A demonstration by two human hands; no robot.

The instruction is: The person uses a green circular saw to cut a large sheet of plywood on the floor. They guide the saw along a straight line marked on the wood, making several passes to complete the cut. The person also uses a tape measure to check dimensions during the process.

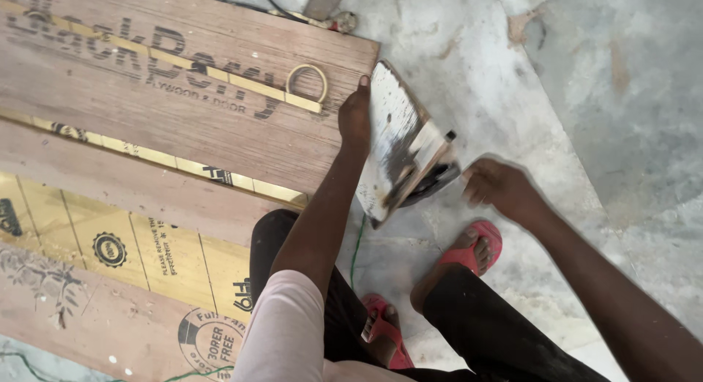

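**Bracing a paint-smeared offcut at the plywood's edge**

Grey concrete floor point(586, 96) under us. Our left hand point(354, 118) clamps the tilted offcut point(395, 133), fingers curled over its top edge against the plywood sheet point(183, 111), steadying it; our right hand point(501, 188) blurs beside it, grip unclear

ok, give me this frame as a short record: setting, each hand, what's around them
setting: concrete floor, plywood sheets stacked at left
left hand: left hand grips the upper edge of a small white-smeared board, held tilted
right hand: right hand blurred, at the dark tool against the board's lower edge; grip unclear
on plywood: yellow tape measure strip with a looped end
feet: red sandals on the floor
other: green cord beneath the board
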